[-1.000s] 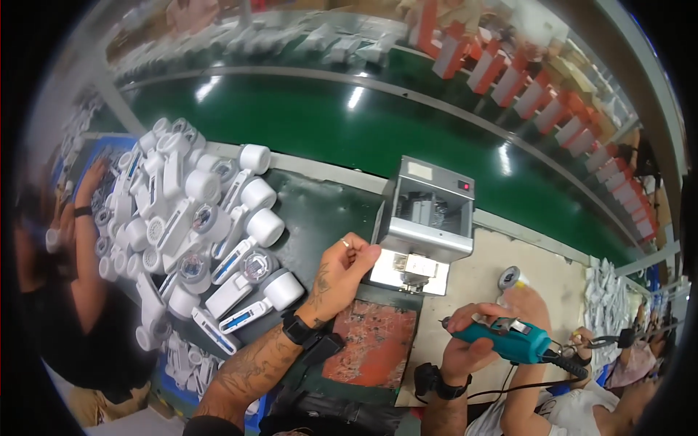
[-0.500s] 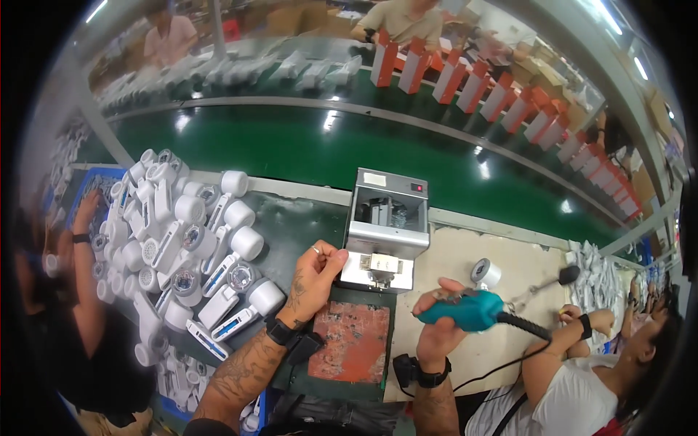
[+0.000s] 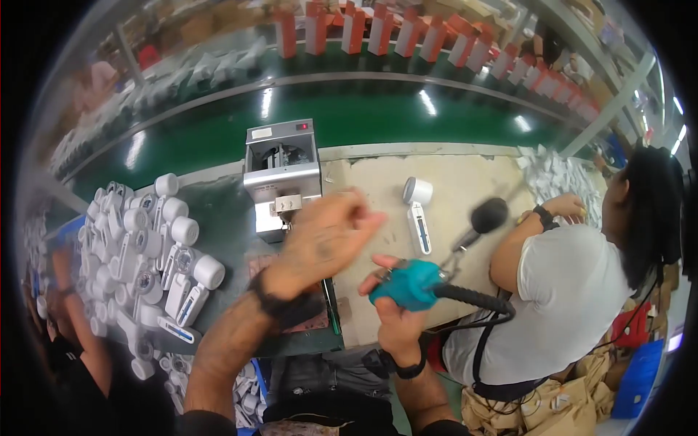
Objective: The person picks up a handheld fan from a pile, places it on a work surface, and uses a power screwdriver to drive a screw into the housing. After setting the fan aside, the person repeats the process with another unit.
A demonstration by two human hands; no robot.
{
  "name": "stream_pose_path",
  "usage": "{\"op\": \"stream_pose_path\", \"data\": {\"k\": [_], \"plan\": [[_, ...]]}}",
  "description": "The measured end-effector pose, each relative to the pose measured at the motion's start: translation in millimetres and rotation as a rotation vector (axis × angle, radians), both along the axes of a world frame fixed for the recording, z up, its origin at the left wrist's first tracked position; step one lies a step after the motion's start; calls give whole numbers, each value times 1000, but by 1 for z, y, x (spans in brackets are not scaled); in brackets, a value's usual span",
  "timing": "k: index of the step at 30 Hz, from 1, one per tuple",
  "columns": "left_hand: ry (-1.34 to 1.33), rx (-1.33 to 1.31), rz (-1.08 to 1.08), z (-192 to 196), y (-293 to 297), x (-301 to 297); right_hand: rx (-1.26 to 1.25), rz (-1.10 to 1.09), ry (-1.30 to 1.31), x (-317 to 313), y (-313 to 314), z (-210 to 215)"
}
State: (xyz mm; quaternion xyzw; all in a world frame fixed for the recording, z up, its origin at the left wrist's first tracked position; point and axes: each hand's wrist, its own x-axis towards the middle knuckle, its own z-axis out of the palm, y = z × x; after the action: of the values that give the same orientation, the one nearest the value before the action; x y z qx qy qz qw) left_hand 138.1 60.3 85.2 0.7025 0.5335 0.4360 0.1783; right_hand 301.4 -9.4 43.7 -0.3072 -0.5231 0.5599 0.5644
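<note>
Your right hand (image 3: pixel 396 320), low and just right of centre in the frame, is wrapped tight around the teal electric screwdriver (image 3: pixel 414 283); the tool's body sits in your fist with its black cable (image 3: pixel 472 296) running off to the right. Your left hand (image 3: pixel 320 243) hangs blurred at the centre of the frame, fingers loosely curled, and you cannot tell whether it holds anything. It hovers just in front of the grey machine (image 3: pixel 282 174), which stands upper centre at the edge of the green conveyor belt (image 3: pixel 407 120). A white handheld device (image 3: pixel 418 211) lies on the beige table top (image 3: pixel 363 182) above the screwdriver, apart from both hands. A heap of white devices (image 3: pixel 153 247) fills the left side. A person in a white shirt (image 3: pixel 560 291) sits at the right.
</note>
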Motion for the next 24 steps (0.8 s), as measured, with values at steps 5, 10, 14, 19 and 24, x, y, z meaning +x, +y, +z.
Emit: {"op": "stream_pose_path", "data": {"k": [5,10,14,19,24], "plan": [[361,-107,-86,-60,63,78,1,-117,-52,18,-18,10],[417,-337,81,-82,78,94,26,-177,-88,26,-22,7],[277,-326,42,-71,62,75,44,-187,-99,30,-13,2],[98,-124,-94,-46,-2,21,73,-187,-125,28,12,-13],[150,-15,-253,-44,-48,-33,137,-128,-118,14,28,-16]]}}
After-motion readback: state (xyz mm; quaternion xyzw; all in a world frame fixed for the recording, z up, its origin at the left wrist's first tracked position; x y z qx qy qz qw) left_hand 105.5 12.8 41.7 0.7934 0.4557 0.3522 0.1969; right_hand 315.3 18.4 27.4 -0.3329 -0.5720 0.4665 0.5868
